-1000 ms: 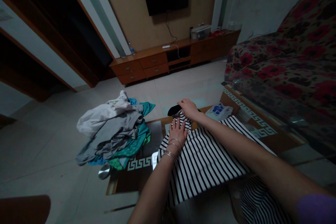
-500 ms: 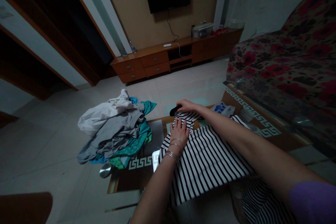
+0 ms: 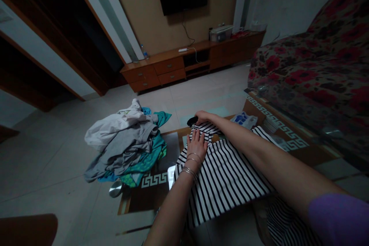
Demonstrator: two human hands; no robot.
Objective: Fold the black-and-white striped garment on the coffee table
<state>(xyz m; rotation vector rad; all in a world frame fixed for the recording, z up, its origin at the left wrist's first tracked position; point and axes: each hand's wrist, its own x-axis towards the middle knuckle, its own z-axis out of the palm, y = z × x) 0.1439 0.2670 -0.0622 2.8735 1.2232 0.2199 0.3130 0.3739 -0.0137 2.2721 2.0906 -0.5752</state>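
Observation:
A black-and-white striped garment (image 3: 227, 173) lies spread over the glass table and hangs past its near edge. My left hand (image 3: 197, 147), with bangles on the wrist, rests flat on the garment's narrower upper part, fingers spread. Just beyond it, my right hand (image 3: 203, 117) has its fingers closed at the far edge of the striped cloth, beside a black piece (image 3: 192, 121) that sticks out to the left. The right fingertips are partly hidden.
A pile of grey, white and teal clothes (image 3: 127, 140) sits on the table's left end. A plastic bag (image 3: 244, 120) lies at the far right. Beyond are a wooden TV cabinet (image 3: 170, 71) and a floral sofa (image 3: 305, 69).
The black piece by my right hand has changed shape slightly, and my right hand has shifted a little downward. My left hand stays in place on the cloth.

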